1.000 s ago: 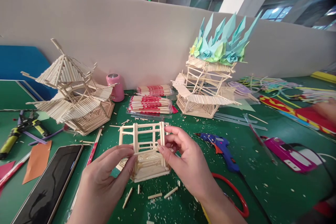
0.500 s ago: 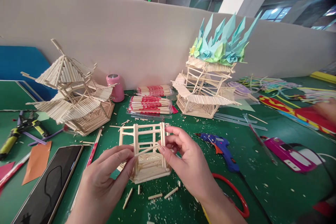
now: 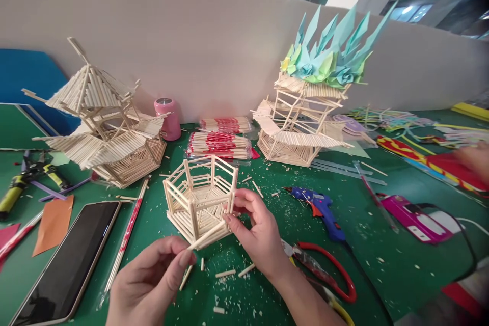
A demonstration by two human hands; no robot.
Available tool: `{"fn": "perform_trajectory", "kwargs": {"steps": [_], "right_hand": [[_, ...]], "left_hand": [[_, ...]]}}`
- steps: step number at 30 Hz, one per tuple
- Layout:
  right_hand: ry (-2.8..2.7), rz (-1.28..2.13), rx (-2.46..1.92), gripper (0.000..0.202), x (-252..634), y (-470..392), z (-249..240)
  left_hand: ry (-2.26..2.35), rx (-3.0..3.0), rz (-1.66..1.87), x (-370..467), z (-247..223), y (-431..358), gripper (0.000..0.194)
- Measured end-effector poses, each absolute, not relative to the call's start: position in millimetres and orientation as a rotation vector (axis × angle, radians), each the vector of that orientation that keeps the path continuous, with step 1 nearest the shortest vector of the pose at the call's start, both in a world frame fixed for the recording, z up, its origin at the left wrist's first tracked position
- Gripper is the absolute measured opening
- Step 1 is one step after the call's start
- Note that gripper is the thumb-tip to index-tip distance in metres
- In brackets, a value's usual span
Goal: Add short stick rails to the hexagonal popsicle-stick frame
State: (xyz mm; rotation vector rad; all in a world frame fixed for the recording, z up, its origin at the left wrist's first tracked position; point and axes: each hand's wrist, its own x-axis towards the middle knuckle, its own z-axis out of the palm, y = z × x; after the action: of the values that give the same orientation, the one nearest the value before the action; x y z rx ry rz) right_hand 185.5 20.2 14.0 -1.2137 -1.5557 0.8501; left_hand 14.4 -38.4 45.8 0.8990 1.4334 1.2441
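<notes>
My left hand pinches the near end of a thin wooden stick between thumb and forefinger. At the stick's other end, my right hand has its thumb and fingers closed on it, close to the right corner post of a small stick frame. That frame is an open, many-sided structure with a slatted floor, upright posts and double rails. The stick slants across in front of its near lower edge; whether they touch I cannot tell. Short stick offcuts lie just below.
A blue glue gun and red-handled pliers lie to the right. Behind stand two stick pavilions, packs of sticks and a pink canister. A phone lies left. Another person's hand is blurred at far right.
The stick frame now sits tipped or turned so its floor shows more. My left hand has drawn down and toward me, and the stick has come out from in front of the rails.
</notes>
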Motion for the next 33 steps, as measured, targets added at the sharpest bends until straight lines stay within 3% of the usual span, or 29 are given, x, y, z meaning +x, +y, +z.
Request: {"fn": "perform_trajectory", "kwargs": {"steps": [7, 15, 24, 29, 33], "right_hand": [[-1.709, 0.631, -1.478, 0.028, 215, -3, 21], [-1.690, 0.391, -2.004, 0.025, 304, -68, 8], [-1.973, 0.556, -2.091, 0.050, 316, -73, 5], [-1.840, 0.486, -2.109, 0.042, 314, -68, 0], [-1.677, 0.698, -2.072, 0.037, 323, -73, 0]], "left_hand": [[1.204, 0.568, 1.114, 33, 36, -38, 0.029], [1.058, 0.508, 1.003, 57, 24, -49, 0.026], [1.094, 0.743, 1.041, 64, 8, -52, 0.026], [1.231, 1.067, 1.059, 58, 6, -43, 0.023], [1.243, 1.090, 1.057, 54, 5, -33, 0.021]]}}
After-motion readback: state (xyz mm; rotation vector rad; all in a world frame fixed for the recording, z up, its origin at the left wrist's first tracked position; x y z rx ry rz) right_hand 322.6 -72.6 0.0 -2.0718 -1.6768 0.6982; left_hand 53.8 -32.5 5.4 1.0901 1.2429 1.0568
